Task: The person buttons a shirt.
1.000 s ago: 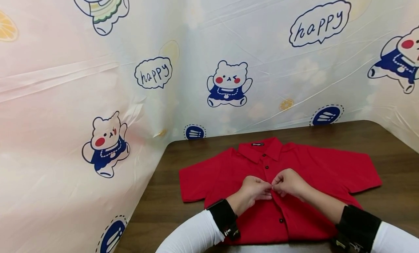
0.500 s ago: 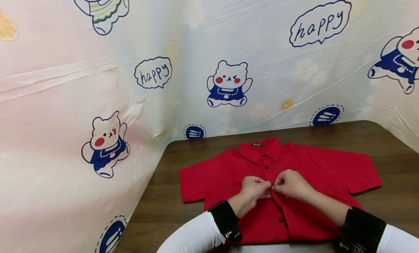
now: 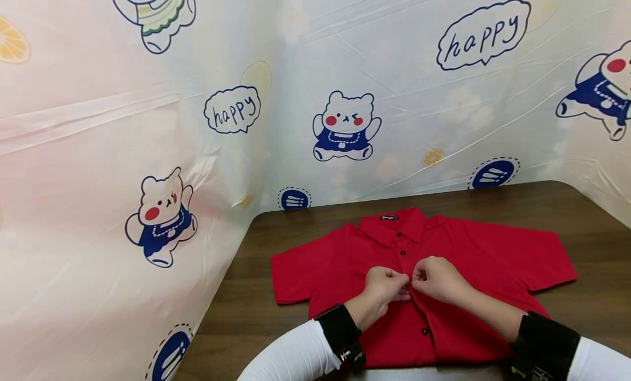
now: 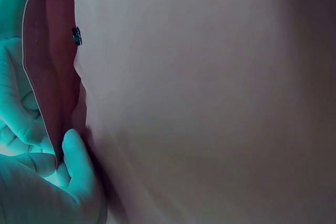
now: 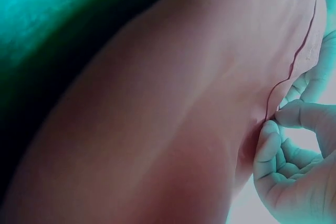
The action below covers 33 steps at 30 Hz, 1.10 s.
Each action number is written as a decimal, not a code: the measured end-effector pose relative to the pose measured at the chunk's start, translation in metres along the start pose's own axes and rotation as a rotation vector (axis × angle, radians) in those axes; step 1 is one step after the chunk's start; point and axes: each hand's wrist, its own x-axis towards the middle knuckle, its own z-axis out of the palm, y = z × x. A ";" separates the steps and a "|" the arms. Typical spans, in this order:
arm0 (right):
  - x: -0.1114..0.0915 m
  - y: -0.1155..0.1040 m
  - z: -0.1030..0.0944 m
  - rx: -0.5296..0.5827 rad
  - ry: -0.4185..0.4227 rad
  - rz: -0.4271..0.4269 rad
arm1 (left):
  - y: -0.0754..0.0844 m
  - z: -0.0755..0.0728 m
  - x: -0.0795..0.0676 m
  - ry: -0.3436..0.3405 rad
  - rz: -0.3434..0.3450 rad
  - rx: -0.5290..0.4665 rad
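The right wristband [image 3: 546,340] has shifted slightly toward the table's [image 3: 601,293] right edge within the last second; the red shirt [image 3: 473,249] lies as before, collar [image 3: 386,234] toward the far edge. The left hand [image 3: 385,287] and right hand [image 3: 436,278] both pinch its placket [image 3: 430,318] (a black button [image 3: 425,332] shows nearer the front edge). Printed cloth [image 3: 394,41] hangs beyond the far edge.

Cloth-hung corner: cartoon-print sheeting [image 3: 296,69], wood-grain table [image 3: 241,277]
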 end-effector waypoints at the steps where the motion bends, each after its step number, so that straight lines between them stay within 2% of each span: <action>1: 0.000 0.000 0.000 -0.001 0.000 0.000 | 0.000 0.000 0.000 0.000 0.001 0.001; 11: -0.001 -0.002 -0.001 0.014 0.022 0.011 | 0.001 0.001 0.003 0.006 0.027 0.022; 18: -0.004 -0.002 0.001 0.075 0.016 0.035 | -0.002 0.000 0.004 0.004 0.026 0.034; 21: -0.004 -0.001 0.001 0.164 -0.011 0.083 | -0.003 -0.001 0.005 -0.010 0.039 0.029; 27: -0.003 0.003 -0.003 0.429 -0.119 0.227 | -0.003 -0.002 0.006 -0.029 0.050 0.031; 33: -0.001 0.011 -0.004 0.589 -0.197 0.270 | -0.001 -0.001 0.004 -0.032 0.062 0.063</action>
